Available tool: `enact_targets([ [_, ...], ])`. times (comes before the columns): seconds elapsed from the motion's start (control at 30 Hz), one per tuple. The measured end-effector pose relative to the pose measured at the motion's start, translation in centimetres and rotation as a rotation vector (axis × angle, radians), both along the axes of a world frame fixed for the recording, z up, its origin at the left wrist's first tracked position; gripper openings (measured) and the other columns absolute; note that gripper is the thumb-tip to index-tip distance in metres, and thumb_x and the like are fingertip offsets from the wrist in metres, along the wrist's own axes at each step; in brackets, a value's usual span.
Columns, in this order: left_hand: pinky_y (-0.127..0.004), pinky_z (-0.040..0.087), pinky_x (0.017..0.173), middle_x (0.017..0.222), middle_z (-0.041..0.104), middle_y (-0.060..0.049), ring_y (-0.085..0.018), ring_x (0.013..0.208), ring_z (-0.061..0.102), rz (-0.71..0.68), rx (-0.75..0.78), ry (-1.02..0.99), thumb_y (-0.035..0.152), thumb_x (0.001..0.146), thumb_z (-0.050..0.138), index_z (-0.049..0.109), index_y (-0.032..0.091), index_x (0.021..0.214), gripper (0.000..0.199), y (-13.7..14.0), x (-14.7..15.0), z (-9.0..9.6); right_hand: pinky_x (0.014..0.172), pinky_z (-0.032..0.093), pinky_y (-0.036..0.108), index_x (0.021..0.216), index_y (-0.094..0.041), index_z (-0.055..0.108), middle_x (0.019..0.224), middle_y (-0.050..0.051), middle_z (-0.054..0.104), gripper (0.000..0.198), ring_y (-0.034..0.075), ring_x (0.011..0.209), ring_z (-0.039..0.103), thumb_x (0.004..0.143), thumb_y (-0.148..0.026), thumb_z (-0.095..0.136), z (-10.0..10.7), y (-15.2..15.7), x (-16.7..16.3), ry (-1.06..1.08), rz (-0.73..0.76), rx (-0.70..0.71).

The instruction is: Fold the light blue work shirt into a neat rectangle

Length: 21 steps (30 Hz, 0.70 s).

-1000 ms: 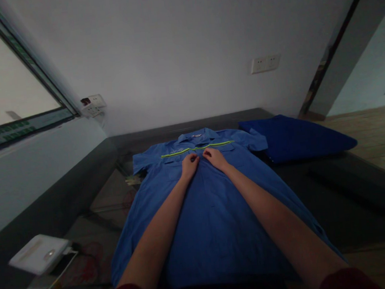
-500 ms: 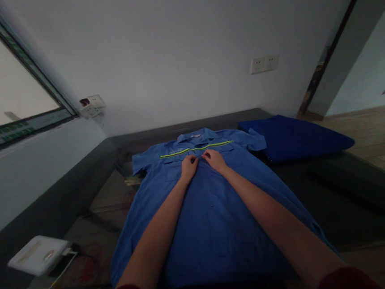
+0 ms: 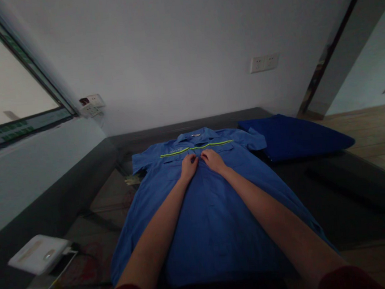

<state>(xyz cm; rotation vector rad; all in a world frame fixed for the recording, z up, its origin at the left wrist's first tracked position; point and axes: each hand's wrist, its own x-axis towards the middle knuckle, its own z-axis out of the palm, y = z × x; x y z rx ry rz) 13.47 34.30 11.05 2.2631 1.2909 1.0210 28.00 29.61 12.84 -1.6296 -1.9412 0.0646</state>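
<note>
A blue short-sleeved work shirt (image 3: 215,210) lies front up on a dark table, collar at the far end, with a yellow-green stripe (image 3: 176,153) across its chest. Both hands are at the front placket, just below that stripe. My left hand (image 3: 189,165) has its fingers pinched on the shirt left of the placket. Close beside it, my right hand (image 3: 212,160) pinches the placket from the other side. The fingertips are small and dark here, so any button between them cannot be made out.
To the right, a folded dark blue cloth (image 3: 296,135) lies partly beneath the shirt's sleeve. A white box with a cable (image 3: 40,254) stands at the left front. Behind the dark table (image 3: 344,189) rises a wall with sockets (image 3: 264,63); a window frame (image 3: 25,125) is at left.
Hardly anything differs. My right hand's fingers have shifted very slightly at the placket; the left hand and the shirt stay in place.
</note>
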Motion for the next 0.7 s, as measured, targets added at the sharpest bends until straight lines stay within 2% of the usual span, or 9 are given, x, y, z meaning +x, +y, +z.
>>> enact_targets([
  [0.13, -0.029, 0.046, 0.087, 0.094, 0.065, -0.006, -0.018, 0.095, 0.059, -0.001, 0.019, 0.028, 0.020, 0.086, 0.052, 0.064, 0.017, 0.089, 0.013, -0.2, 0.0, 0.3, 0.087, 0.039, 0.028, 0.098, -0.016, 0.063, 0.098, 0.007, 0.064, 0.019, 0.018, 0.097, 0.054, 0.093, -0.021, 0.045, 0.0, -0.1, 0.2, -0.023, -0.002, 0.000],
  [0.3, -0.032, 0.041, 0.098, 0.119, 0.063, -0.010, -0.020, 0.113, 0.056, -0.033, 0.014, 0.127, 0.024, 0.093, 0.043, 0.057, 0.018, 0.116, 0.028, -1.0, -0.1, 0.4, 0.094, 0.039, 0.035, 0.117, -0.015, 0.058, 0.118, 0.013, 0.060, 0.030, 0.022, 0.112, 0.051, 0.094, -0.029, 0.046, -0.8, -0.2, 1.1, -0.053, -0.088, -0.020],
  [0.37, -0.038, 0.035, 0.104, 0.128, 0.058, -0.012, -0.022, 0.122, 0.051, -0.038, -0.005, 0.187, 0.025, 0.094, 0.041, 0.053, 0.019, 0.123, 0.033, -1.3, -0.4, 0.2, 0.097, 0.038, 0.037, 0.123, -0.014, 0.056, 0.127, 0.015, 0.057, 0.036, 0.024, 0.120, 0.047, 0.094, -0.032, 0.047, -1.2, -0.2, 1.4, -0.079, -0.107, -0.043],
  [0.53, -0.052, 0.018, 0.112, 0.142, 0.047, -0.010, -0.026, 0.137, 0.034, -0.055, -0.042, 0.300, 0.035, 0.093, 0.044, 0.054, 0.024, 0.126, 0.036, -1.6, -1.6, -0.1, 0.105, 0.031, 0.045, 0.131, -0.017, 0.052, 0.141, 0.014, 0.047, 0.044, 0.027, 0.132, 0.037, 0.094, -0.038, 0.046, -2.0, -0.4, 2.2, -0.144, -0.129, -0.101],
  [0.7, -0.055, 0.019, 0.112, 0.148, 0.039, -0.007, -0.029, 0.140, 0.028, -0.048, -0.052, 0.423, 0.044, 0.094, 0.040, 0.046, 0.030, 0.136, 0.045, -1.8, -2.6, 0.2, 0.106, 0.032, 0.048, 0.132, -0.019, 0.053, 0.143, 0.012, 0.045, 0.044, 0.028, 0.134, 0.034, 0.094, -0.039, 0.043, -2.1, -0.6, 2.5, -0.173, -0.143, -0.131],
])
